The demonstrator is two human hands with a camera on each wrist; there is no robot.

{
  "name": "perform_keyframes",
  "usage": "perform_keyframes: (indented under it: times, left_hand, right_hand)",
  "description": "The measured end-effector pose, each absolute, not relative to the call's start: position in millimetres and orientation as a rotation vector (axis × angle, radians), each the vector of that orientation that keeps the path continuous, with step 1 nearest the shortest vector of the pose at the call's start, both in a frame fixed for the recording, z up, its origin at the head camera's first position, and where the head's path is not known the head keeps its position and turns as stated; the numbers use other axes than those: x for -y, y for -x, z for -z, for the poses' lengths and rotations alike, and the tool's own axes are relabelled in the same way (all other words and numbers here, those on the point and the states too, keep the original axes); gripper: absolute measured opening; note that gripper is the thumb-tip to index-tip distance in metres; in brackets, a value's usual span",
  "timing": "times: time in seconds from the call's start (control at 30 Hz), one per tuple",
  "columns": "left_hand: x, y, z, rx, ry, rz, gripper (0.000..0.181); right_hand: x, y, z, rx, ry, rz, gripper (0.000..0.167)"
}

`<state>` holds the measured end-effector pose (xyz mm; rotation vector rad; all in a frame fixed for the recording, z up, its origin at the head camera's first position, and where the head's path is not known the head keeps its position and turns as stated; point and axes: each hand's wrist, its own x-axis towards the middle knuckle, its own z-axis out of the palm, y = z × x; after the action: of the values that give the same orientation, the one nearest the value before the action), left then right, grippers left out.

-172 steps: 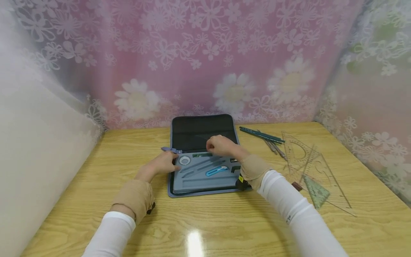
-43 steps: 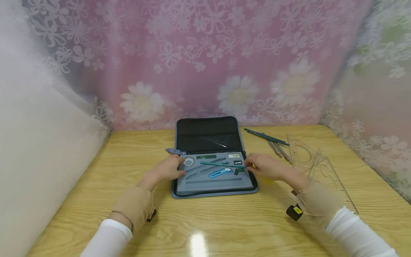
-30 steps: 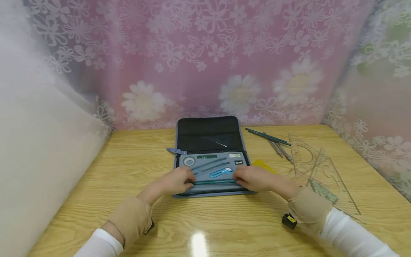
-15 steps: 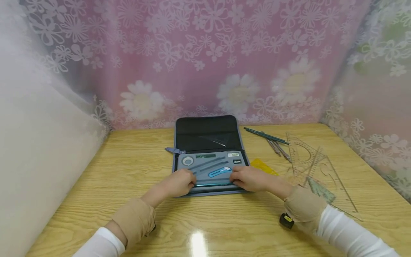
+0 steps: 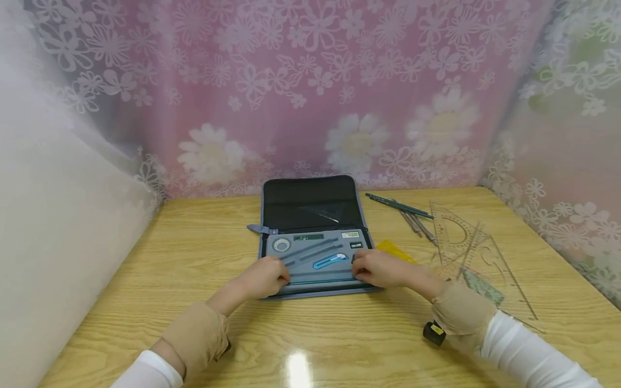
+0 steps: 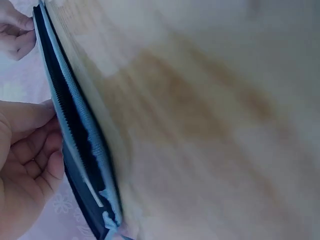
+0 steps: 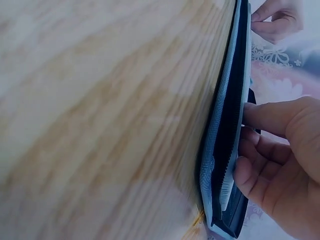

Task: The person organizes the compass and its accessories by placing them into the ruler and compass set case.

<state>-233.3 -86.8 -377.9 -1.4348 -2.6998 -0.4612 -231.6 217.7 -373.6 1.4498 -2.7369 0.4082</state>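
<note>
An unfolded zip case (image 5: 310, 202) holds a grey tray (image 5: 303, 245). Along the tray's front lies a thin teal pencil (image 5: 320, 282) with a hand at each end. My left hand (image 5: 262, 277) pinches its left end and my right hand (image 5: 380, 268) its right end, fingertips low at the tray's front. In the wrist views the left hand (image 6: 30, 160) and right hand (image 7: 285, 155) have thumb and curled fingers at the tray's edge; the pencil is hidden there. Set in the tray are a blue cutter (image 5: 331, 261), a white ring (image 5: 281, 245), a sharpener (image 5: 356, 245) and an eraser (image 5: 350, 235).
Right of the case lie dark green pencils (image 5: 398, 205), metal compasses (image 5: 418, 223), clear rulers (image 5: 451, 231), a green triangle (image 5: 482, 285) and a yellow piece (image 5: 395, 250) partly behind my right arm. A flowered curtain (image 5: 310, 108) hangs behind the table (image 5: 204, 237).
The teal pencil, earlier slanted over the tray in my right hand, now lies along its front. My left hand has come from the tray's left side to the pencil's left end.
</note>
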Motion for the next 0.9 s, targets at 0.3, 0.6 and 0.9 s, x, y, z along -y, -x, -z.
perform_keyframes:
  times: [0.3,0.6,0.9]
  left_hand:
    - [89.3,234.2,376.8,2.747,1.384,0.584,0.015]
    - [87.7,233.1,374.9,2.788,1.388,0.566,0.015]
    - [88.5,235.6,375.2,2.816,1.394,0.601,0.015]
  right_hand:
    - [-222.6,237.4,370.3,2.756,-1.456,-0.52,0.007]
    - [-281.5,277.1,353.4,2.733,-0.764,-0.574,0.013]
    - [-360.2,308.1,349.2,2.944,-0.083,-0.506,0.024]
